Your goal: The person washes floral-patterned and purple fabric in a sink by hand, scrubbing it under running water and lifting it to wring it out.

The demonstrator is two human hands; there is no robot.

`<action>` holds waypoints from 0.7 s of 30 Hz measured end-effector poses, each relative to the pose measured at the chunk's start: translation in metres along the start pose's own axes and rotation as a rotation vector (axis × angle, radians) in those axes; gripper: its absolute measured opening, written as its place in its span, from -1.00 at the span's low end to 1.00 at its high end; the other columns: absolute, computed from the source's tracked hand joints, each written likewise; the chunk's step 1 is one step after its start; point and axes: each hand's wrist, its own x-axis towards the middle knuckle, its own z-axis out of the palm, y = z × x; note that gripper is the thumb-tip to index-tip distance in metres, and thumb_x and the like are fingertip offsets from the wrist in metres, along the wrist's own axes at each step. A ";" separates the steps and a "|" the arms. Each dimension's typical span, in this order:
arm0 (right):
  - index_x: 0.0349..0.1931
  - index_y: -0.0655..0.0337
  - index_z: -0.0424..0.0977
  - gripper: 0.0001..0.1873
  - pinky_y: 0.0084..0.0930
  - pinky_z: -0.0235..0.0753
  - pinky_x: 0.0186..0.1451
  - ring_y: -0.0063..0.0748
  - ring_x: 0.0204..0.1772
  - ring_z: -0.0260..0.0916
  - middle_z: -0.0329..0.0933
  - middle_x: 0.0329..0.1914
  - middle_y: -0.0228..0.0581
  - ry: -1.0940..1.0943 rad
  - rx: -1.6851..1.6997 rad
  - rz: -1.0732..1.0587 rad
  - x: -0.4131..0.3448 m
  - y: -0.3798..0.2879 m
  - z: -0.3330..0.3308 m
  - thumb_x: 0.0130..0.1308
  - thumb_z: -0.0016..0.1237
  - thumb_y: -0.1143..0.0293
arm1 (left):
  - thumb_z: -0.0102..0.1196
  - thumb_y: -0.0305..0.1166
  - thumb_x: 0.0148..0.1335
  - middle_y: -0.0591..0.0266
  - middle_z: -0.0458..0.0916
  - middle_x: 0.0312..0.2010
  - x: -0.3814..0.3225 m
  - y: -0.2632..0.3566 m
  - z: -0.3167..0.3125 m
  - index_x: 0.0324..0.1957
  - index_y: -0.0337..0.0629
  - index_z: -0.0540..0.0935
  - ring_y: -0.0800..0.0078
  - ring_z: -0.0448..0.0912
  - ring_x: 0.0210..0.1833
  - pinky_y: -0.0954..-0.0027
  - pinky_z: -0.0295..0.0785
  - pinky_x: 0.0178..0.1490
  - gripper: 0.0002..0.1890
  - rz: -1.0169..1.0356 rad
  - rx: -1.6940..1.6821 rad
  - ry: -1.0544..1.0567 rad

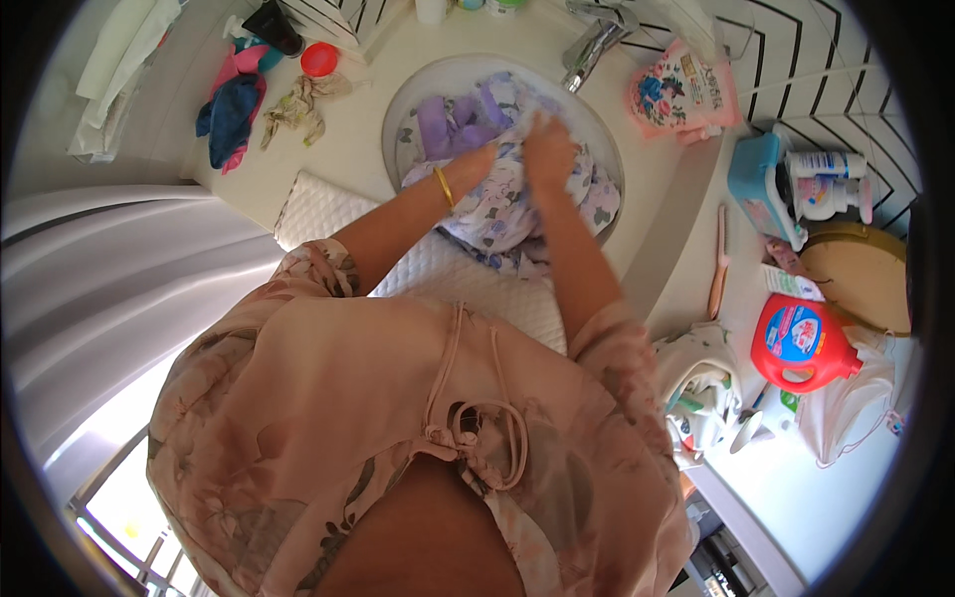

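Note:
A round white sink basin point(394, 128) holds a wet white garment with a floral print point(496, 205) and lilac cloth point(440, 128) amid suds. My left hand point(477, 166), below a gold bangle point(443, 186) on the wrist, presses on the floral cloth; its fingers are partly hidden. My right hand point(550, 153) is curled on the same cloth at the basin's middle, slightly blurred, with its fingers closed on a fold. Part of the garment hangs over the near rim onto a quilted white mat point(477, 291). A chrome faucet point(593, 48) stands at the far right of the basin.
Left on the counter lie a blue cloth point(230, 112), a crumpled pale cloth point(298, 112) and a red lid point(319, 59). On the right are a pink printed pouch point(683, 89), a blue basket point(757, 186), a brush point(719, 261) and a red detergent jug point(802, 343).

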 end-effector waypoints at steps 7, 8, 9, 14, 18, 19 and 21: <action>-0.19 0.38 0.33 -0.47 -0.25 0.27 -0.09 -0.02 -0.16 0.26 0.35 -0.25 0.01 0.225 0.239 -0.093 -0.014 0.031 -0.037 0.00 0.02 0.07 | -0.04 0.03 0.07 0.06 0.32 0.05 -0.020 0.114 -0.044 0.10 -0.30 0.26 0.33 0.27 0.12 0.39 0.16 0.17 -0.32 0.126 0.077 0.383; -0.19 0.38 0.33 -0.47 -0.24 0.25 -0.06 -0.02 -0.12 0.24 0.34 -0.24 0.02 0.162 0.106 -0.162 -0.038 0.027 -0.045 -0.01 0.03 0.09 | 0.02 0.04 0.03 0.01 0.28 0.08 -0.021 0.112 -0.049 0.11 -0.33 0.24 0.29 0.24 0.15 0.36 0.14 0.18 -0.27 0.192 0.236 0.502; -0.19 0.37 0.33 -0.48 -0.23 0.22 -0.04 -0.01 -0.08 0.22 0.33 -0.23 0.03 0.102 -0.024 -0.227 -0.056 0.024 -0.049 -0.03 0.04 0.11 | 0.09 0.04 -0.04 -0.03 0.25 0.10 -0.027 0.115 -0.050 0.13 -0.33 0.21 0.26 0.22 0.17 0.37 0.12 0.20 -0.21 0.244 0.411 0.520; -0.26 0.34 0.35 -0.59 -0.28 0.32 -0.20 -0.02 -0.28 0.31 0.37 -0.40 -0.03 -0.120 -0.174 -0.227 -0.083 0.049 -0.023 -0.04 0.05 0.23 | 0.32 -0.03 -0.33 -0.07 0.11 0.18 -0.066 0.096 -0.038 0.21 -0.25 0.06 0.15 0.08 0.26 0.21 -0.03 0.27 0.05 0.507 1.107 0.244; -0.34 0.34 0.39 -0.73 -0.32 0.33 -0.35 -0.03 -0.43 0.33 0.36 -0.53 -0.05 -0.243 0.123 -0.259 -0.057 -0.001 -0.085 -0.02 0.00 0.36 | 0.35 -0.06 -0.44 0.10 -0.01 0.25 -0.095 0.083 -0.016 0.20 -0.21 0.09 0.18 -0.06 0.32 -0.11 -0.18 0.24 0.09 0.397 1.594 0.189; -0.34 0.34 0.39 -0.74 -0.33 0.32 -0.34 -0.03 -0.42 0.33 0.36 -0.52 -0.03 -0.251 0.254 -0.298 -0.053 -0.020 -0.110 -0.01 -0.01 0.37 | 0.35 -0.06 -0.46 0.12 -0.02 0.26 -0.095 0.081 -0.016 0.20 -0.19 0.10 0.19 -0.08 0.32 -0.17 -0.22 0.23 0.09 0.372 1.618 0.204; -0.34 0.35 0.40 -0.76 -0.33 0.30 -0.34 -0.02 -0.39 0.35 0.36 -0.50 -0.01 -0.267 0.507 -0.383 -0.049 -0.050 -0.155 0.00 -0.03 0.39 | 0.36 -0.08 -0.47 0.14 -0.04 0.26 -0.095 0.082 -0.012 0.18 -0.17 0.16 0.20 -0.11 0.33 -0.24 -0.27 0.21 0.05 0.408 1.586 0.230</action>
